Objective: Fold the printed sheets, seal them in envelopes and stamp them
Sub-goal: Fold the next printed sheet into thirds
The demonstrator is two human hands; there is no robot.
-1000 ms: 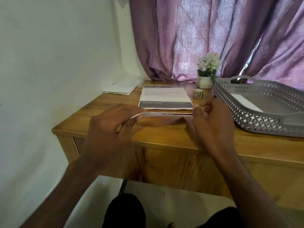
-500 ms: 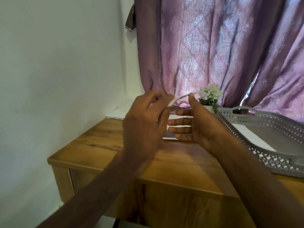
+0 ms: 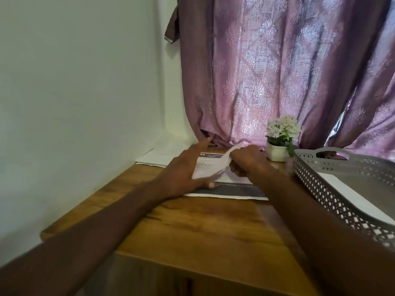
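Head view, only one on hand. Wooden desk [image 3: 192,223] against a white wall, purple curtain [image 3: 277,71] behind.

Printed sheets [image 3: 233,190] stacked flat at 12 o'clock on the desk, dark band along the near edge. Left hand [image 3: 183,173] resting on the stack's 9 o'clock side, fingers mostly straight and spread, seemingly pressing down. Right hand [image 3: 245,161] just at 3 o'clock of it, fingers curled round a folded sheet [image 3: 213,165], which slants up off the stack toward 1 o'clock. Blurred; exact fingertip contact hard to read.

Envelopes [image 3: 149,159], apparently, in a white pile at 10 o'clock by the wall. Small potted plant [image 3: 280,137] at 1 o'clock. Grey perforated tray [image 3: 333,189] at 3 o'clock, white paper [image 3: 350,195] lying inside. Stamp not visible.

Step in hand, by judgement: finishing the fold. Worth squaring the edges before creasing, keeping the left palm flat so the stack below stays put, then running the crease firm and straight so the sheet slips into an envelope without bulging.
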